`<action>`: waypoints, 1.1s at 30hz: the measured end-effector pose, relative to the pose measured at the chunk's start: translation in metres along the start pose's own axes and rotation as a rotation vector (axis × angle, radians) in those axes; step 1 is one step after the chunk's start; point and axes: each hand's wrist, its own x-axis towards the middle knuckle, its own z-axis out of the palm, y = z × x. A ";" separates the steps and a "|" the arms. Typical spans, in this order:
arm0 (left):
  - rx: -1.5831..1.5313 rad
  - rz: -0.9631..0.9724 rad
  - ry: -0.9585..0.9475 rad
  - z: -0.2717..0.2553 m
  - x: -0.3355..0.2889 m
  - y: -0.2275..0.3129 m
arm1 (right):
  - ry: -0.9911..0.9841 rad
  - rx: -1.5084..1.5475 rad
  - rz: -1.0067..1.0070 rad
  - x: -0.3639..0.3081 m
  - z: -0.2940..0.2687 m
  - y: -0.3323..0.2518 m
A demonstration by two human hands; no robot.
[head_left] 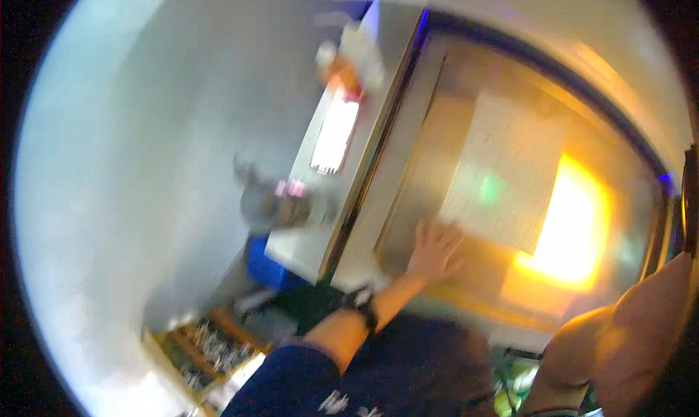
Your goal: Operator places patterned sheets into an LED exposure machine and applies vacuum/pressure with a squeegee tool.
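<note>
My left hand (435, 253) has its fingers spread over the near-left corner of a pale flat sheet (502, 140). Whether the fingertips press on it or hover cannot be made out through the blur. That sheet lies on a tan framed surface (437, 133) with a dark raised rim. A dark band circles my left wrist. At the lower right, my bent right arm (641, 322) reaches toward the picture's edge, its hand out of sight. A small green glow (489, 189) falls on the sheet, beside a blazing yellow-white light patch (575, 228).
On a narrow ledge left of the frame are a bright white rectangle (335, 137), a blurred orange-and-white object (349, 68) and a grey object with pink spots (280, 202). Below sit a blue box (266, 263) and a divided wooden tray (164, 351) holding small metal-looking pieces.
</note>
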 end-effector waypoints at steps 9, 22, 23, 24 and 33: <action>-0.048 0.018 -0.047 -0.011 -0.030 0.008 | -0.082 0.119 0.170 -0.037 -0.012 -0.026; 0.101 -0.081 -0.154 -0.012 -0.001 0.008 | 0.206 2.561 0.468 -0.031 -0.042 -0.038; 0.120 -0.059 -0.140 -0.006 -0.004 0.006 | 0.205 2.783 0.539 -0.030 -0.044 -0.043; 0.159 -0.045 -0.116 -0.010 -0.015 0.004 | 0.187 2.938 0.613 -0.032 -0.049 -0.047; 0.209 -0.027 -0.094 -0.001 -0.014 0.003 | -0.126 3.430 0.870 0.021 -0.113 -0.057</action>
